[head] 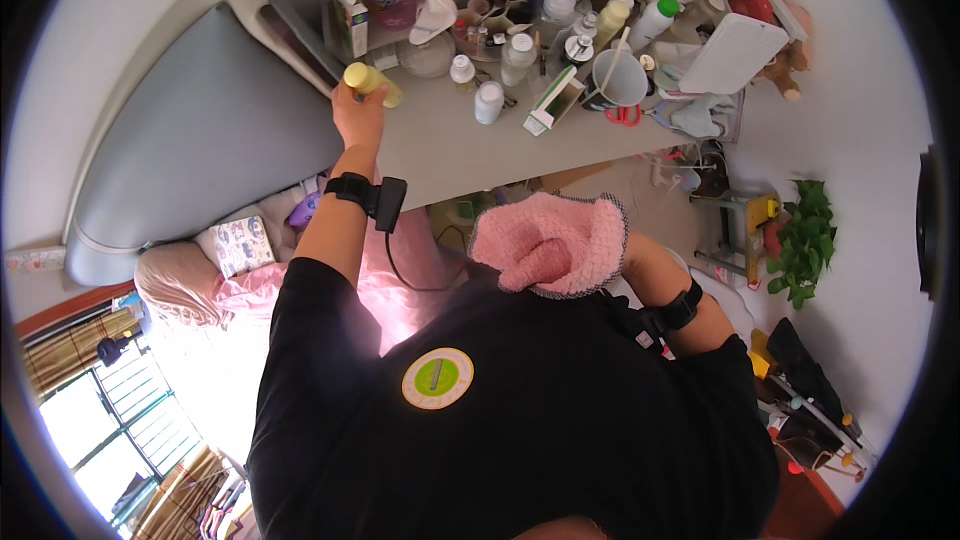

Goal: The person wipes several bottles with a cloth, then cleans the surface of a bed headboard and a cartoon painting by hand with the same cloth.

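At the left end of the grey tabletop (pixel 439 146), my left hand (pixel 360 118) has its fingers around a yellow bottle (pixel 391 94) with a yellow cap. The bottle leans to one side, and my fingers hide part of it. A pink fleecy cloth (pixel 577 221) with a dark stitched edge is held in front of my chest by my right hand (pixel 634 252). The cloth covers nearly all of that hand. To the right of the yellow bottle stand a small white-capped bottle (pixel 463 70) and a white bottle (pixel 489 103).
Behind them are another white-capped bottle (pixel 518 60) and a green-capped bottle (pixel 663 9). A green-and-white box (pixel 551 103), a grey cup (pixel 622 76) and red-handled scissors (pixel 624 117) lie further right. A padded grey headboard (pixel 210 120) borders the table's left side. A stepladder (pixel 739 229) stands at right.
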A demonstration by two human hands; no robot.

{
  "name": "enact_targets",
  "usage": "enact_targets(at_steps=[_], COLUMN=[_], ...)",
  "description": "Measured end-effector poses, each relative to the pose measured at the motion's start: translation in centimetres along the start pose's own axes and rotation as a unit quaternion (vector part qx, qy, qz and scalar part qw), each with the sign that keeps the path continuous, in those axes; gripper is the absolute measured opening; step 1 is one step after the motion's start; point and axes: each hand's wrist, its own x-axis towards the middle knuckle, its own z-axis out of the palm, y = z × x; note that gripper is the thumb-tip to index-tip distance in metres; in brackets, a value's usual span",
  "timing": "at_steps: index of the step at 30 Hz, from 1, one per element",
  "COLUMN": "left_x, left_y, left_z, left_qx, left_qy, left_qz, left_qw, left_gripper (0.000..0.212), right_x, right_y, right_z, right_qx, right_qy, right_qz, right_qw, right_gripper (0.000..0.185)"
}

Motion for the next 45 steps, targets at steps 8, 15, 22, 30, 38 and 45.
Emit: enact_targets(at_steps=[8, 15, 22, 30, 38, 45], left_x=[1.4, 1.5, -0.4, -5.1, -3.6, -3.2], left_y=[-1.3, -2.0, -2.5, 0.1, 2.4, 0.1], left_z=[1.9, 2.9, 3.7, 6.6, 10.3, 10.6], left_qx=[0.105, 0.118, 0.074, -0.02, 0.032, 0.066], left_qy=[0.02, 0.032, 0.06, -0.166, -0.215, -0.148], left_qz=[0.0, -0.006, -0.065, 0.002, 0.026, 0.061], left_qw=[0.994, 0.992, 0.993, 0.986, 0.976, 0.985], left_gripper=[0.057, 0.061, 0.062, 0.059, 0.068, 0.053], right_x=[-1.7, -1.8, -1.4, -2.5, -2.6, -3.1], right_y=[-1.5, -1.8, -3.2, -0.4, -2.8, -3.8], right_z=[-1.0, -1.6, -2.3, -1.6, -1.3, -1.2], right_qx=[-0.055, -0.066, -0.037, 0.033, -0.144, -0.094], right_qy=[0.065, 0.08, 0.046, 0.083, 0.066, 0.094], right_qz=[0.031, -0.055, 0.071, -0.073, -0.046, 0.058], right_qw=[0.996, 0.993, 0.996, 0.993, 0.986, 0.989], right_gripper=[0.029, 0.031, 0.029, 0.048, 0.022, 0.031])
